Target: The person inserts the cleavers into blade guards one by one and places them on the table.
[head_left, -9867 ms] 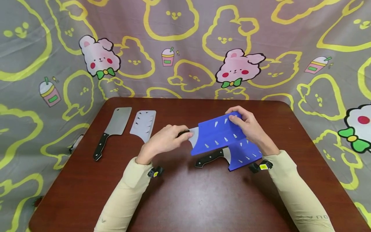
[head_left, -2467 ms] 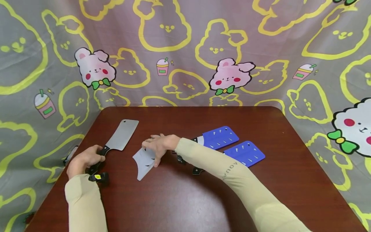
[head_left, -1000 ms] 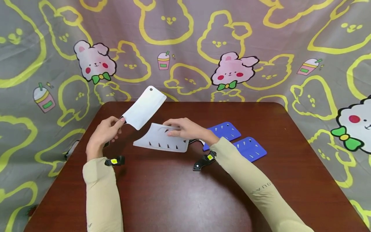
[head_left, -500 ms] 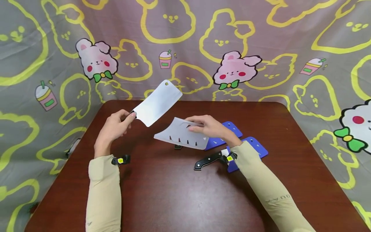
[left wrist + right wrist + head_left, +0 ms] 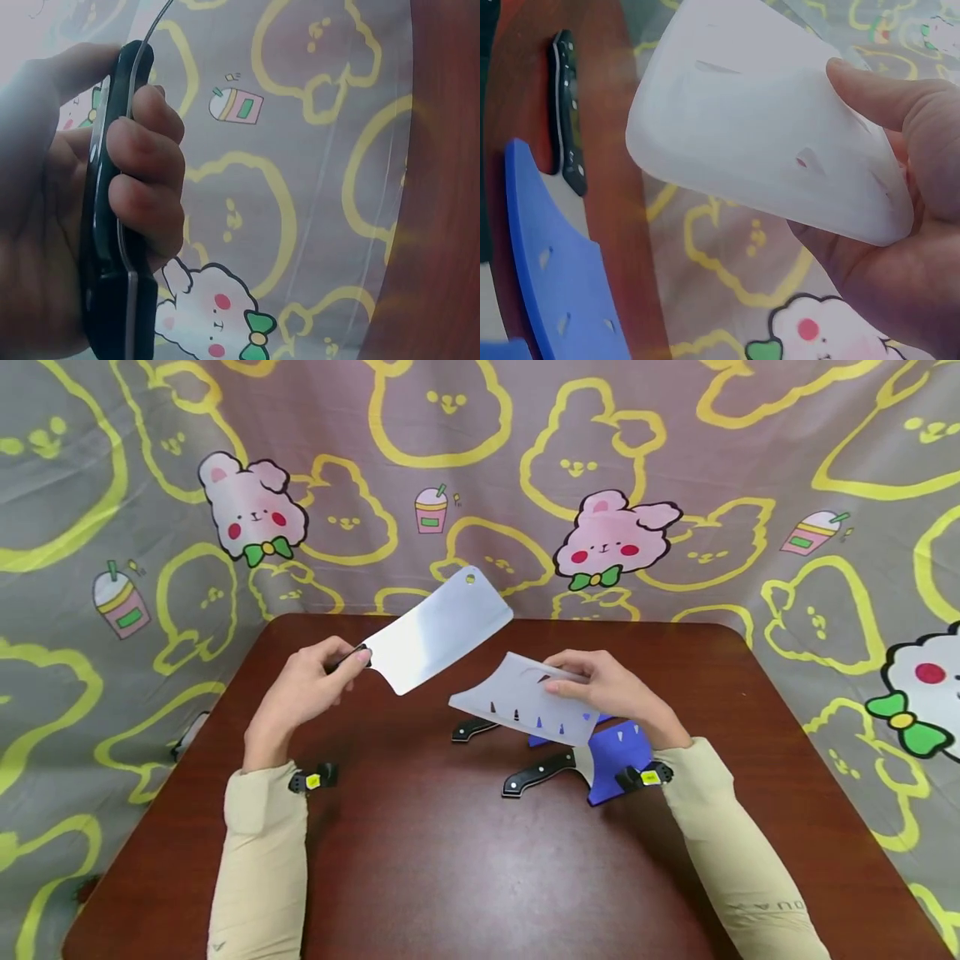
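My left hand [image 5: 303, 685] grips the black handle [image 5: 112, 217] of a cleaver [image 5: 438, 631], its bare steel blade raised and pointing up to the right. In the left wrist view the fingers curl round that handle. My right hand [image 5: 611, 685] pinches the upper edge of a white slotted blade cover [image 5: 517, 697], thumb in front. The cover's curved end faces the cleaver, and a gap shows between the two. Seen from the right wrist, the cover [image 5: 757, 127] sits between thumb and fingers.
Below the cover lie two more black-handled knives in blue slotted covers; one handle [image 5: 536, 774] and its blue cover [image 5: 618, 756] are nearer, the other handle [image 5: 472, 729] is partly hidden. A patterned curtain [image 5: 480, 435] stands behind the brown table [image 5: 450, 860].
Both hands took up the cleaver and the white cover from the table's left side, then moved right. The knife that was in hand earliest now lies on the table in its blue cover.
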A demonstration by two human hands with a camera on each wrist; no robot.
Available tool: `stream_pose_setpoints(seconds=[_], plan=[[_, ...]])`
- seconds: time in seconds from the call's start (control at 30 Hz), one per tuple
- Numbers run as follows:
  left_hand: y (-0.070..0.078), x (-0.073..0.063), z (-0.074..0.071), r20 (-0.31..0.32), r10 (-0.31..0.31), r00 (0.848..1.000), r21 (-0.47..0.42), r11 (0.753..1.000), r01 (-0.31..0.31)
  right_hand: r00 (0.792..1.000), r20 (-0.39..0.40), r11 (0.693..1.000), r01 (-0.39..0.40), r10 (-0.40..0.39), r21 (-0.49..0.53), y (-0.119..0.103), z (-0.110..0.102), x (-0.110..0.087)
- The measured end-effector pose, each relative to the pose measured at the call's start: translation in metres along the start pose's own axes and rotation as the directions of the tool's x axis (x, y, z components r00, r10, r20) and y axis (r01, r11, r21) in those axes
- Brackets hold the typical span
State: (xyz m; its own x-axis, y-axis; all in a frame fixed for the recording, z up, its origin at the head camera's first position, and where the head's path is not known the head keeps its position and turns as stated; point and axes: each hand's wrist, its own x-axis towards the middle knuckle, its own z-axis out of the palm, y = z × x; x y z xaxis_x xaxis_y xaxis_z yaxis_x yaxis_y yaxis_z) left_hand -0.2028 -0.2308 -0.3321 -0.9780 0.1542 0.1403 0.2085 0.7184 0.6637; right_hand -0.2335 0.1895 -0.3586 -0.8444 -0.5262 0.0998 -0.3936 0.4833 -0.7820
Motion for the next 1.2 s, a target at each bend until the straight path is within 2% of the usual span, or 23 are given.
stream_pose_setpoints(seconds=[0.17, 0.37, 0.5, 0.63, 0.8, 1.2], plan=[[0.008, -0.002, 0.002, -0.003, 0.011, 1.0, 0.022, 1.0, -0.011, 0.999, -0.032, 0.999, -0.019, 0.018, -0.033, -0.002, -0.015, -0.022], [0.013, -0.003, 0.006, 0.018, 0.054, 0.998, 0.057, 0.997, -0.055, 0.997, -0.069, 0.997, -0.036, 0.031, -0.074, -0.008, -0.028, -0.043], [0.015, -0.008, 0.002, 0.03, 0.065, 0.997, 0.068, 0.995, -0.066, 0.996, -0.089, 0.995, -0.026, 0.018, -0.093, -0.012, -0.031, -0.053], [0.014, -0.011, -0.002, 0.032, 0.1, 0.994, 0.063, 0.993, -0.102, 0.992, -0.123, 0.994, 0.003, -0.017, -0.113, -0.013, -0.037, -0.062], [0.013, -0.012, -0.002, 0.046, 0.114, 0.992, 0.026, 0.993, -0.115, 0.991, -0.135, 0.99, 0.0, -0.019, -0.138, -0.015, -0.042, -0.066], [0.014, -0.008, 0.001, 0.083, 0.129, 0.988, 0.018, 0.991, -0.131, 0.995, -0.085, 0.989, 0.029, -0.042, -0.144, -0.017, -0.039, -0.065]])
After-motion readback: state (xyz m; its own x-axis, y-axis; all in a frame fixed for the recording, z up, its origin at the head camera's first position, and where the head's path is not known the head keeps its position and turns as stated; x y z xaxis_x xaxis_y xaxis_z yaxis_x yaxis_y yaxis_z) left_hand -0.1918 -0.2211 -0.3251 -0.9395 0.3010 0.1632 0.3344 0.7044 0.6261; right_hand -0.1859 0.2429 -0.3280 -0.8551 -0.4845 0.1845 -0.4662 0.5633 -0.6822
